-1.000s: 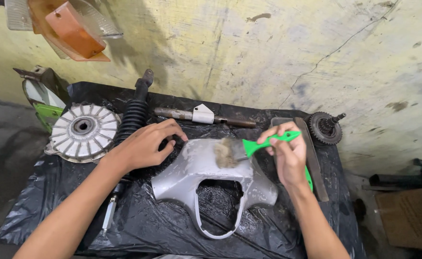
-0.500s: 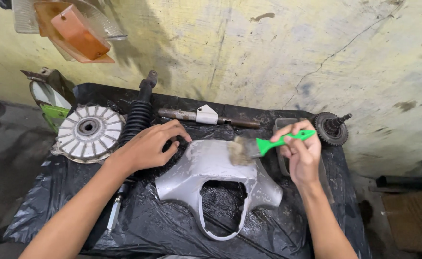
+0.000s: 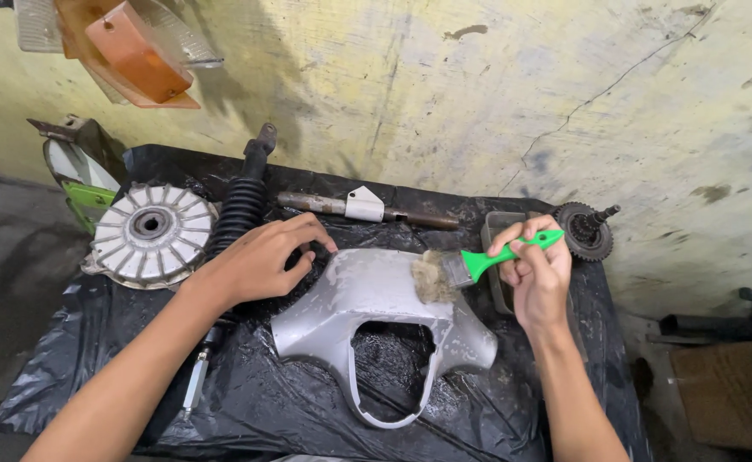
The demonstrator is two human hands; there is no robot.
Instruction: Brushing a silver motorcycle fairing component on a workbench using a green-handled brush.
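Plaster, yellowed, stained and cracked, makes up the wall (image 3: 495, 94) behind everything. Below it a crinkled sheet of glossy black plastic (image 3: 94, 368) drapes the table and bears all the parts. Largest of these is the grey fairing panel (image 3: 367, 299), a smooth curved shell of scuffed, dusty plastic with a deep U-shaped cut-out and a thin pale rim along its near edge; it lies at the middle of the sheet. The left hand (image 3: 260, 261) presses on the panel's upper left corner, fingers curled and spread over its edge, steadying rather than enclosing it. Left of that hand sits a round, finned metal hub (image 3: 152, 231), pale grey with a dark centre hole. Between hub and hand runs a shock absorber (image 3: 237, 214) with a ribbed black rubber boot. A rusty rod (image 3: 367, 210) with a white bracket lies along the wall side. The right hand (image 3: 540, 274) is closed tight around the bright green plastic handle of a paintbrush (image 3: 470, 267), whose frayed, dusty tan bristles touch the panel's upper right surface. Behind that hand stands a dark toothed gear (image 3: 588, 231) on a short shaft. An orange translucent lens (image 3: 132, 56) hangs at top left.
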